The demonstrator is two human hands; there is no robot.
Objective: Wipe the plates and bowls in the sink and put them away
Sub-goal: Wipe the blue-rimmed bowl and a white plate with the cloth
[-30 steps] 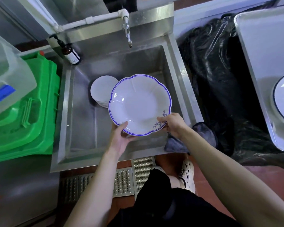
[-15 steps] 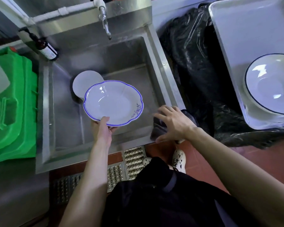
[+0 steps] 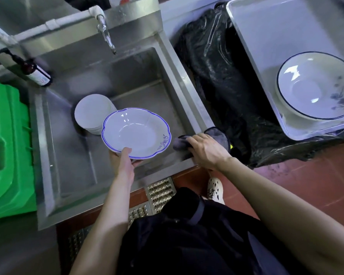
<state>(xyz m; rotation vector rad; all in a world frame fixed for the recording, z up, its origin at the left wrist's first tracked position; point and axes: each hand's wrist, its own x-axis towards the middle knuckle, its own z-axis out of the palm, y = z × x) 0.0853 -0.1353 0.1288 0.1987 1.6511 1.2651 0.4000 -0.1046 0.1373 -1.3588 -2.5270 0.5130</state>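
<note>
My left hand (image 3: pixel 123 158) grips the near rim of a white scalloped bowl with a blue edge (image 3: pixel 136 132), thumb on top, holding it above the steel sink (image 3: pixel 179 80). A stack of white plates (image 3: pixel 91 112) stands in the basin just behind the bowl. On the sink's front right corner lies a grey cloth (image 3: pixel 216 135), and my right hand (image 3: pixel 206 150) grips it with curled fingers. A large white bowl with a dark rim (image 3: pixel 314 86) sits in a steel tray (image 3: pixel 266 36) at the right.
A tap (image 3: pixel 105 34) hangs over the basin's back. A dark soap bottle (image 3: pixel 37 73) stands at the sink's back left corner. Green plastic crates (image 3: pixel 8 147) sit left of the sink. A bin with a black bag (image 3: pixel 216 76) fills the gap between sink and tray.
My right hand let go of the bowl's rim and moved right onto the grey cloth, now closing on it. The left hand alone holds the bowl, lowered and more level.
</note>
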